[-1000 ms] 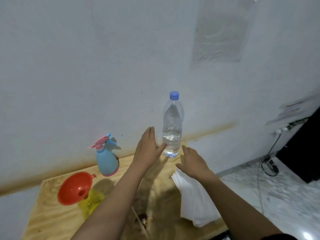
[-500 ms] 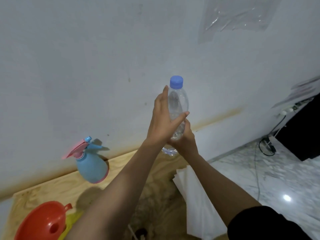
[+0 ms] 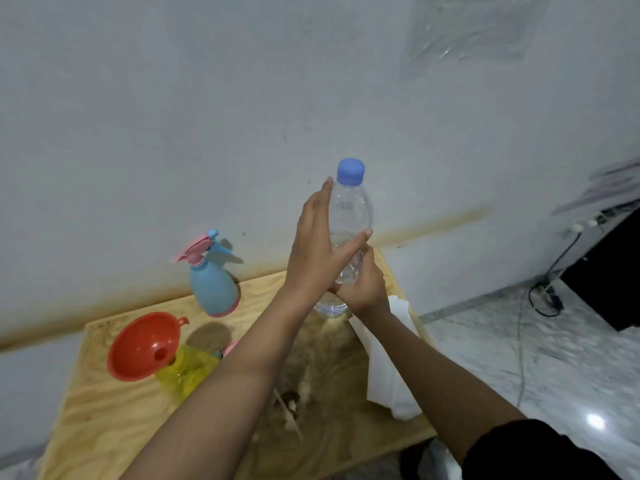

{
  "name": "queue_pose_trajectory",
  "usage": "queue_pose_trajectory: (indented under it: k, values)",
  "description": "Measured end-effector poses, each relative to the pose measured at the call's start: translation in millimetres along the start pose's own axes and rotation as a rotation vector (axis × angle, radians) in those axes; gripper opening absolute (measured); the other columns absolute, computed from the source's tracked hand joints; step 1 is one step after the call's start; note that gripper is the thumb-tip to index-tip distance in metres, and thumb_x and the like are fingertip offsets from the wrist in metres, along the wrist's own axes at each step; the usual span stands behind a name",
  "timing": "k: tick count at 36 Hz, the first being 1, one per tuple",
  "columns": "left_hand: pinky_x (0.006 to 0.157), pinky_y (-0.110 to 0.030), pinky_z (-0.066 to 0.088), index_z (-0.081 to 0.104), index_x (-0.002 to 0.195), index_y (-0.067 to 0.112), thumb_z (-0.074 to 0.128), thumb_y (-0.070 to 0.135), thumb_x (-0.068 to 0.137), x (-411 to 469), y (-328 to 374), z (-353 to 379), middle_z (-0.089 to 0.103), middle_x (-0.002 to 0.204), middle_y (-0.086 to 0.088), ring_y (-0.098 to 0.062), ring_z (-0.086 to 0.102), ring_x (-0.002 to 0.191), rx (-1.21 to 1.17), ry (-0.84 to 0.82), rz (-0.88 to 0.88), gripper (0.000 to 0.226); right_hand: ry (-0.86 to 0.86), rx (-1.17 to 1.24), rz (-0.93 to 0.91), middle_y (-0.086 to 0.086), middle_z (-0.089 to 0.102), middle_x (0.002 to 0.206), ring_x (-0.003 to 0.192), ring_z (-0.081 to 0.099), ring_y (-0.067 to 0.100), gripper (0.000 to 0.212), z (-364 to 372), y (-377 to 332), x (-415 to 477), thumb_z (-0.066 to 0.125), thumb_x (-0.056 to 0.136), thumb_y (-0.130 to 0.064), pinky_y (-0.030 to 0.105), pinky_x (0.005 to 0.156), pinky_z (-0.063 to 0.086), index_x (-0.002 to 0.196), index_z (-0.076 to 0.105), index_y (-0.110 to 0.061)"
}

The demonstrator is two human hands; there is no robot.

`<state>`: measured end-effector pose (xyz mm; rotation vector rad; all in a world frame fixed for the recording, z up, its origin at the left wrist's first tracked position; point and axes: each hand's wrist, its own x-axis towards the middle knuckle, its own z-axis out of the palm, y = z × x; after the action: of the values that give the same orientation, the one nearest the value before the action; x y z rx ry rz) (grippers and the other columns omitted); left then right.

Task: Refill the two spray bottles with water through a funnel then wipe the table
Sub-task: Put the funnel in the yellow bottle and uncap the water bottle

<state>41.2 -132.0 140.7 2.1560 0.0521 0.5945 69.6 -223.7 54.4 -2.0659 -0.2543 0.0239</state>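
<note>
A clear water bottle (image 3: pixel 351 209) with a blue cap (image 3: pixel 350 171) is held upright above the back of the wooden table (image 3: pixel 104 403). My right hand (image 3: pixel 363 289) grips its lower part. My left hand (image 3: pixel 318 251) lies against its left side, fingers straight and thumb across the front. A blue spray bottle (image 3: pixel 213 282) with a pink trigger stands near the wall. An orange funnel (image 3: pixel 143 344) sits in the yellow spray bottle (image 3: pixel 187 370) at the left. A white cloth (image 3: pixel 388 362) lies along the table's right edge.
A stained white wall rises right behind the table. To the right is a marble floor with a black cable (image 3: pixel 543 299) and a dark cabinet (image 3: pixel 609 275). The table's middle has a dark rough patch (image 3: pixel 311 372).
Both hands reached the water bottle, took hold and lifted it off the table. The view has shifted, so the funnel and yellow bottle show more fully than half a second ago.
</note>
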Motion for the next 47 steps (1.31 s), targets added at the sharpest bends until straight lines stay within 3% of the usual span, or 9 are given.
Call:
queue_pose_trajectory:
  k: [13, 19, 24, 28, 35, 38, 42, 47]
  values:
    - [0.103, -0.032, 0.039, 0.019, 0.146, 0.033, 0.073, 0.043, 0.077, -108.2, 28.3, -26.9, 0.033, 0.144, 0.005, -0.013, 0.038, 0.131, -0.004, 0.045, -0.020, 0.088, -0.099, -0.003, 0.077, 0.003, 0.053, 0.131, 0.117, 0.055, 0.025, 0.098, -13.5, -6.2, -111.5, 0.083, 0.059, -0.046, 0.043, 0.093, 0.048, 0.136, 0.028, -0.017]
    - [0.098, -0.026, 0.039, 0.021, 0.145, 0.037, 0.075, 0.043, 0.075, -135.6, 29.3, -26.9, 0.029, 0.133, 0.022, -0.005, 0.037, 0.129, -0.039, 0.057, -0.042, 0.088, -0.109, 0.014, 0.055, 0.001, 0.057, 0.123, 0.112, 0.058, 0.023, 0.089, -18.0, -3.3, -139.6, 0.082, 0.061, -0.045, 0.043, 0.088, 0.050, 0.130, 0.033, -0.019]
    - [0.096, -0.022, 0.037, 0.022, 0.144, 0.037, 0.076, 0.040, 0.074, -144.9, 25.0, -25.9, 0.029, 0.132, 0.023, 0.003, 0.035, 0.124, -0.056, 0.064, -0.049, 0.088, -0.111, 0.004, 0.037, 0.000, 0.055, 0.124, 0.114, 0.056, 0.022, 0.085, -17.0, -2.3, -147.9, 0.083, 0.063, -0.038, 0.035, 0.087, 0.048, 0.129, 0.034, -0.018]
    - [0.095, -0.024, 0.037, 0.021, 0.145, 0.036, 0.076, 0.038, 0.075, -143.2, 24.1, -26.8, 0.029, 0.132, 0.020, 0.001, 0.035, 0.123, -0.081, 0.052, -0.060, 0.089, -0.118, 0.017, 0.040, -0.002, 0.054, 0.126, 0.115, 0.055, 0.021, 0.088, -14.1, -0.6, -147.4, 0.083, 0.061, -0.043, 0.041, 0.090, 0.049, 0.130, 0.033, -0.021]
    - [0.090, 0.001, 0.024, 0.025, 0.142, 0.035, 0.074, 0.035, 0.079, -132.7, 24.3, -38.3, 0.031, 0.134, 0.019, 0.009, 0.031, 0.122, -0.139, -0.035, -0.053, 0.079, -0.158, 0.201, 0.017, -0.002, 0.043, 0.139, 0.130, 0.043, 0.014, 0.103, -13.1, -6.6, -142.7, 0.077, 0.060, -0.055, 0.044, 0.104, 0.042, 0.141, 0.021, -0.025]
    - [0.098, -0.003, 0.025, 0.033, 0.141, 0.030, 0.063, 0.035, 0.088, -123.6, 28.5, -48.7, 0.038, 0.140, 0.017, 0.007, 0.034, 0.128, -0.198, -0.050, -0.034, 0.061, -0.155, 0.328, -0.055, -0.008, 0.033, 0.149, 0.135, 0.035, 0.006, 0.097, -23.0, -20.5, -138.1, 0.076, 0.071, -0.043, 0.040, 0.109, 0.037, 0.145, 0.013, -0.034]
    - [0.096, -0.003, 0.030, 0.040, 0.139, 0.028, 0.053, 0.031, 0.095, -107.5, 41.6, -61.7, 0.048, 0.133, 0.018, 0.008, 0.042, 0.124, -0.266, -0.109, -0.014, 0.046, -0.102, 0.357, -0.140, -0.008, 0.034, 0.147, 0.128, 0.045, 0.009, 0.094, -34.5, -34.8, -128.9, 0.078, 0.075, -0.025, 0.038, 0.103, 0.043, 0.140, 0.013, -0.046]
    - [0.105, -0.027, 0.039, 0.048, 0.134, 0.026, 0.053, 0.029, 0.095, -97.8, 47.4, -66.8, 0.055, 0.124, 0.016, 0.000, 0.051, 0.119, -0.269, -0.151, -0.016, 0.039, -0.122, 0.349, -0.180, -0.003, 0.037, 0.143, 0.121, 0.050, 0.015, 0.093, -42.2, -38.8, -122.2, 0.079, 0.073, -0.023, 0.033, 0.097, 0.046, 0.140, 0.018, -0.045]
